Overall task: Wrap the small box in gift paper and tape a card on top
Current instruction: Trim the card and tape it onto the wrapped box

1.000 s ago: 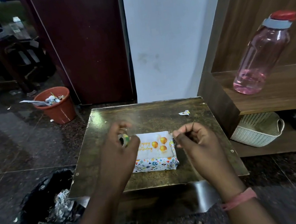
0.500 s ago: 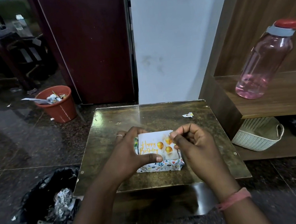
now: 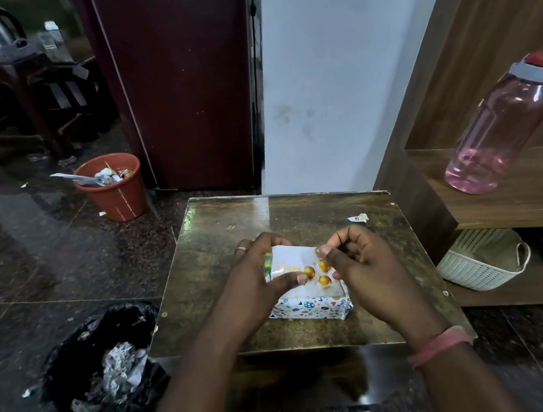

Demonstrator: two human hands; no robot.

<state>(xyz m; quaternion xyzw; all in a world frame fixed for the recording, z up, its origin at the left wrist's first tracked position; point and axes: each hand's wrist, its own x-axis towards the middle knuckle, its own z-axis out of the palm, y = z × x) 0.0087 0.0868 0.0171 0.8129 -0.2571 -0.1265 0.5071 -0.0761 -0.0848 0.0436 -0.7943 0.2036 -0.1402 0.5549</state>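
The small box [image 3: 307,306], wrapped in patterned gift paper, lies on the low table [image 3: 298,209]. A white birthday card [image 3: 291,262] with orange balloons lies on top of it. My left hand [image 3: 256,284] covers the card's left half, its thumb pressing on the card near the balloons. A green tape roll [image 3: 267,264] shows under that hand's fingers at the card's left edge. My right hand [image 3: 364,262] is at the card's right edge, thumb and forefinger pinching what looks like a clear tape strip stretched over the card.
A paper scrap [image 3: 358,218] lies at the table's far right. A pink bottle [image 3: 501,127] stands on the wooden shelf to the right, with a white basket [image 3: 480,257] below it. On the floor to the left are a black rubbish bag [image 3: 101,366] and an orange bin [image 3: 112,188].
My left hand came down from above the table onto the card with the tape roll. The right hand moved in closer over the card's right edge.
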